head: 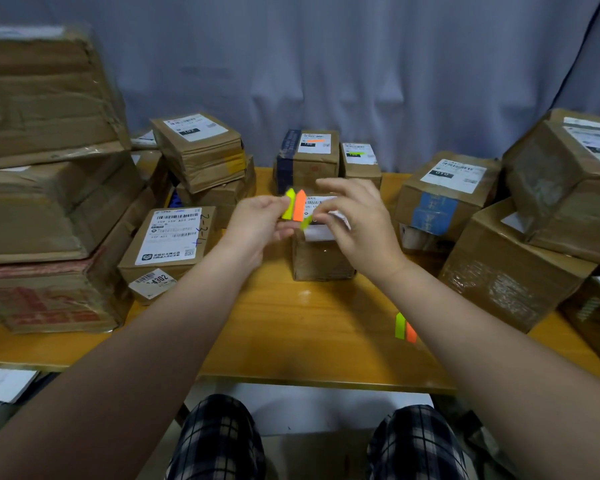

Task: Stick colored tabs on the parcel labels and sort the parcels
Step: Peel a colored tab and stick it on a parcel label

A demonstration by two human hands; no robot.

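A small brown parcel (321, 259) with a white label stands in the middle of the wooden table (291, 327). Just above it, my left hand (257, 223) pinches a pad of yellow and orange arrow tabs (294, 206). My right hand (354, 220) grips a single yellow-green tab (305, 221) at the pad's lower edge, between thumb and forefinger. Two parcels at the back bear tabs on their labels: one orange (314, 142), one green (356, 154). A second set of green and orange tabs (405, 327) lies on the table beside my right forearm.
Stacks of large taped boxes (45, 188) fill the left side, with labelled parcels (168, 244) in front of them. More labelled boxes (447, 192) pile up on the right (565, 181). A grey curtain hangs behind. My knees show under the table's front edge.
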